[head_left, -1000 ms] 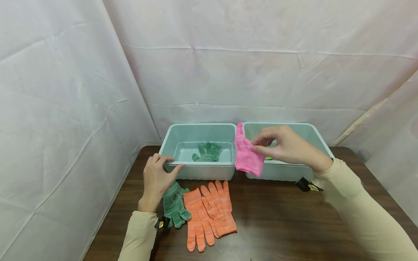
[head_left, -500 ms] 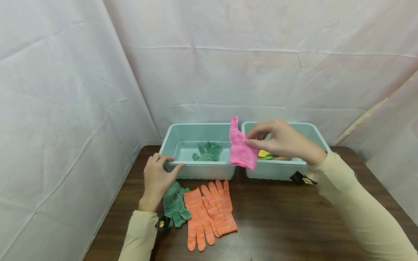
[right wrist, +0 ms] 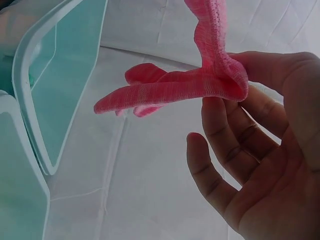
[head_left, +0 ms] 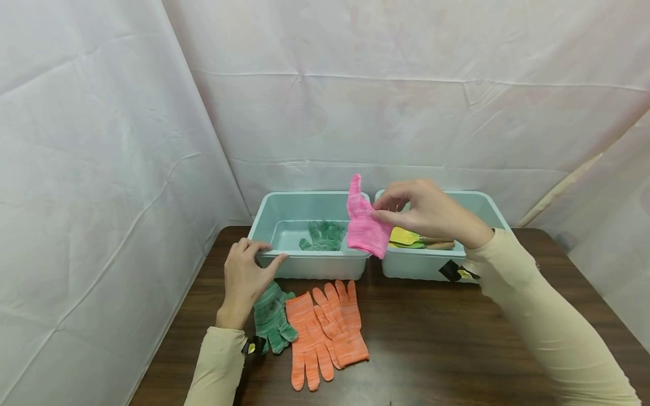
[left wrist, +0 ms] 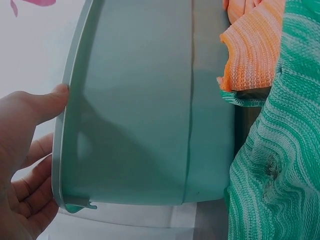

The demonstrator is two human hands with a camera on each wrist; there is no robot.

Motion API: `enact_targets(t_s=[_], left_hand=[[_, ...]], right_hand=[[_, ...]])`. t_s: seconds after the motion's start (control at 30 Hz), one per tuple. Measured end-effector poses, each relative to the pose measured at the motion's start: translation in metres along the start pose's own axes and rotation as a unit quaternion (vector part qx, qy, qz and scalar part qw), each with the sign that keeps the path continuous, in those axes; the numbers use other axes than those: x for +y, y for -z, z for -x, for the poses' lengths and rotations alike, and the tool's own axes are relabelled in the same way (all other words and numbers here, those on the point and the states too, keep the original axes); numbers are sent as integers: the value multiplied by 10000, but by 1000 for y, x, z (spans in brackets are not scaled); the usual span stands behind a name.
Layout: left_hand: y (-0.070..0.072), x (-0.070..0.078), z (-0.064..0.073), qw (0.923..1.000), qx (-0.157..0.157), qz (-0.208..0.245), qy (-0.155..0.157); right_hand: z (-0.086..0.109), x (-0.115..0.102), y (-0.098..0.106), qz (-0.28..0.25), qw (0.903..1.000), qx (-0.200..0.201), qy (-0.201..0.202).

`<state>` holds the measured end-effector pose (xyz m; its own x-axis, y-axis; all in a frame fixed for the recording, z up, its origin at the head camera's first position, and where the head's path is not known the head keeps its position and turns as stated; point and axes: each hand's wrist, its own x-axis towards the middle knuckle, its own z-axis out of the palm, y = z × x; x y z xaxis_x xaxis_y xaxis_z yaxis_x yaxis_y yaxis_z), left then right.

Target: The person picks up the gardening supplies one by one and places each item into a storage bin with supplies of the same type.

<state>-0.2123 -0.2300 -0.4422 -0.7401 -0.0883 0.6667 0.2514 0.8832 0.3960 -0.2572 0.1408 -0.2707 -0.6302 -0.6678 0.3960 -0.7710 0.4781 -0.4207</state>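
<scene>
My right hand (head_left: 431, 211) pinches a pink knitted glove (head_left: 369, 228) by its folded middle, between thumb and fingertips. The glove hangs in the air above the neighbouring corners of two pale green bins, one of its fingers pointing up. In the right wrist view the glove (right wrist: 165, 90) is bent at the pinch, its other fingers sticking out sideways. My left hand (head_left: 246, 279) grips the front rim of the left bin (head_left: 310, 265) near its left corner. The left wrist view has the thumb and fingers on either side of that rim (left wrist: 62, 130). A green glove (head_left: 323, 235) lies inside this bin.
Before the left bin, another green glove (head_left: 274, 318) and two overlapping orange gloves (head_left: 307, 332) lie on the dark wooden table (head_left: 431, 344). The right bin (head_left: 421, 264) holds yellow-green garden tools (head_left: 404, 237) with wooden handles. White sheeting (head_left: 406, 124) stands behind and at the sides.
My right hand has carried the pink glove left and slightly up, from the right bin's front corner toward the left bin, uncovering the tools. My left hand has stayed on the rim.
</scene>
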Motion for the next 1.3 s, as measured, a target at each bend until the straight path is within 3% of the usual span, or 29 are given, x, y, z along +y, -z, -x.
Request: enact_targets(t_s=[0.47,1.3], left_hand=[[-2,2,1,10000,-59,-20,58],[-4,4,2,9999,-26,-92,31]], right_hand=[[-13,0,-8,-129,9999,3,110],[-42,15,-13,-42,9998,-54,-211]])
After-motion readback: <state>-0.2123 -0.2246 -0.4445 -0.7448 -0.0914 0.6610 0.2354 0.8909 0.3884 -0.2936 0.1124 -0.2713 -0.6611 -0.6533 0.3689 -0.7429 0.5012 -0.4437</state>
